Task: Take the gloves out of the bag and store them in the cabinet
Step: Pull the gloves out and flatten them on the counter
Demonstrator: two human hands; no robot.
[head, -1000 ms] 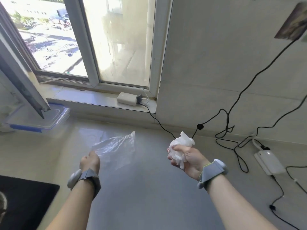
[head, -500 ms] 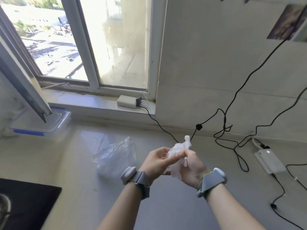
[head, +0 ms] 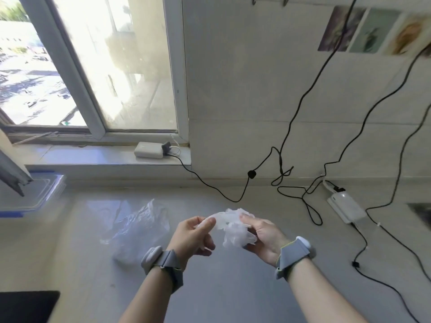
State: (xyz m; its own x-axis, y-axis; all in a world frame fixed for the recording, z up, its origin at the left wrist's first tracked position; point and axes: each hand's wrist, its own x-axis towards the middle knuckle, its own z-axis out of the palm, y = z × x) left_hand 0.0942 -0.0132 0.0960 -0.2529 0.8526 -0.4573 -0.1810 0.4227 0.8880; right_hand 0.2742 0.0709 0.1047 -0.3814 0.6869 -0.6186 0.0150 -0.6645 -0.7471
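- Two bare forearms, each with a grey wristband, are seen rising from the bottom edge toward the centre of the frame.
- The left hand (head: 193, 236) is closed in a pinch on one end of the gloves (head: 233, 227), a crumpled translucent white bundle held above the counter (head: 70, 252) just below centre.
- The right hand (head: 263, 238) is curled loosely around the other side of the bundle, fingers partly bent, thumb on top.
- How many gloves are in the bundle cannot be told.
- The bag (head: 137, 227), clear and crumpled, is seen lying on the pale glossy counter just left of the hands, released by both.
- A dark mat (head: 25, 306) is cut off at the lower left corner.
- A clear lidded box with blue trim (head: 32, 197) is partly hidden at the left edge by an open window sash.
- Black cables (head: 310, 201) are looped across the counter at the right, beside a white adapter (head: 347, 206).
- A white power brick (head: 149, 150) is placed on the windowsill.
- Beyond, a window (head: 112, 66) fills the upper left, its glass washed out by glare.
- Blurred pictures (head: 373, 31) are fixed on the wall at the upper right.
- No cabinet can be made out.
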